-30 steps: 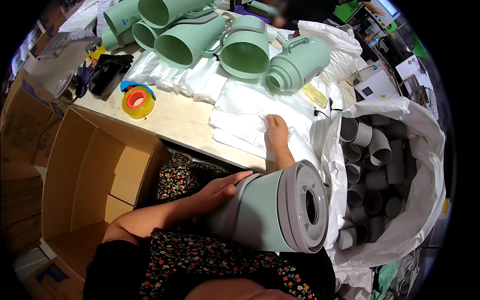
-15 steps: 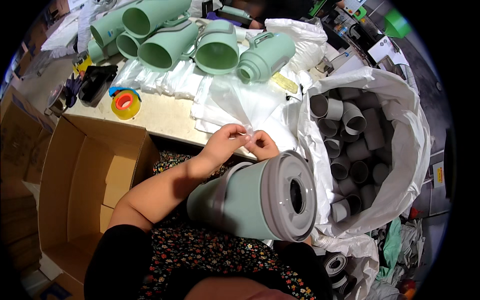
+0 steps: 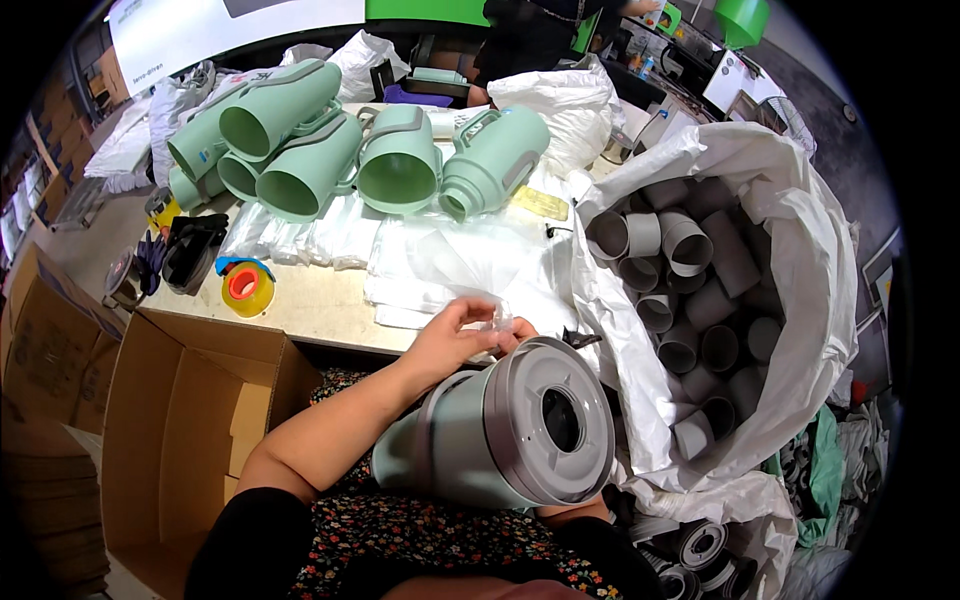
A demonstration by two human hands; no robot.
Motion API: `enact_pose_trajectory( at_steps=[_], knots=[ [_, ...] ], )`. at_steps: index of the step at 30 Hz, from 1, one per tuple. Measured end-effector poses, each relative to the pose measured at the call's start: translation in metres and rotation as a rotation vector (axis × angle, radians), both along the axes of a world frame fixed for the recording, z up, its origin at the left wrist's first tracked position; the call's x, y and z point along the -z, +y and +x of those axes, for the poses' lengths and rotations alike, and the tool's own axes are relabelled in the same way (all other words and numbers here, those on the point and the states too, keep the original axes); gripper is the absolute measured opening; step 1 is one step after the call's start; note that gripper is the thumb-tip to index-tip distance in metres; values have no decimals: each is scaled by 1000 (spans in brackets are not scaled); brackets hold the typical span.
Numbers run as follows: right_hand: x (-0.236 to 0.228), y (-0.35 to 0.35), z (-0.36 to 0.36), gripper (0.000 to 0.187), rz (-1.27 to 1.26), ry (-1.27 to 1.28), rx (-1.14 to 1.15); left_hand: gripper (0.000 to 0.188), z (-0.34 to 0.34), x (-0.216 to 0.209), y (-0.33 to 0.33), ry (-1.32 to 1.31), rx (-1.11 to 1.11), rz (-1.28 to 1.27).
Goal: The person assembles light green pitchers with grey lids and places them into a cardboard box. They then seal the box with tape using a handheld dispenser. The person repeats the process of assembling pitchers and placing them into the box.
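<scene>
A clear plastic bag (image 3: 462, 264) lies on a stack of flat white bags at the table's near edge. My left hand (image 3: 450, 345) pinches its edge between thumb and fingers. Beside it my right hand (image 3: 517, 334) is also closed at the bag's edge; much of it is hidden behind a jug's lid. That large pale green jug (image 3: 440, 450) lies tilted across my lap under my forearms. Its round grey lid (image 3: 590, 425) has a dark hole in the centre and faces up and to the right.
Several green jug bodies (image 3: 300, 180) lie along the table behind the bags. An open cardboard box (image 3: 140, 440) stands at left, near a yellow tape roll (image 3: 246, 290). To the right, a white sack (image 3: 815, 330) holds grey cups. Grey lids (image 3: 703, 545) lie below. Another person (image 3: 535, 40) is behind the table.
The view has tilted up, so the table sits lower in the picture. Both hands stay together at the bag's edge. The jug's lid has turned slightly more upward.
</scene>
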State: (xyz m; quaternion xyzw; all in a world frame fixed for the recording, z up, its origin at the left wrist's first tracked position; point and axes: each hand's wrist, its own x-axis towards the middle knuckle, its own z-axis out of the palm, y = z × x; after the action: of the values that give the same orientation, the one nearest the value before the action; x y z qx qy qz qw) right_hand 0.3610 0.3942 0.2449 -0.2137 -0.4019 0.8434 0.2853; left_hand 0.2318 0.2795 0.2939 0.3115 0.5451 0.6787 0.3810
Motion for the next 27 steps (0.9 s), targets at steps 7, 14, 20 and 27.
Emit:
enact_pose_trajectory(
  at_steps=[7,14,20,27],
  knots=[
    [22,31,35,33,-184,238,20,10,-14,29,2,-302,60,95],
    [17,62,82,38,-279,674,-213,20,-14,-10,-34,-511,215,349],
    [-90,-4,104,27,667,390,-820,11,-3,-4,-57,140,-18,257],
    [22,-61,135,40,435,-125,-81,7,-22,122,-120,883,-304,-100]
  ],
)
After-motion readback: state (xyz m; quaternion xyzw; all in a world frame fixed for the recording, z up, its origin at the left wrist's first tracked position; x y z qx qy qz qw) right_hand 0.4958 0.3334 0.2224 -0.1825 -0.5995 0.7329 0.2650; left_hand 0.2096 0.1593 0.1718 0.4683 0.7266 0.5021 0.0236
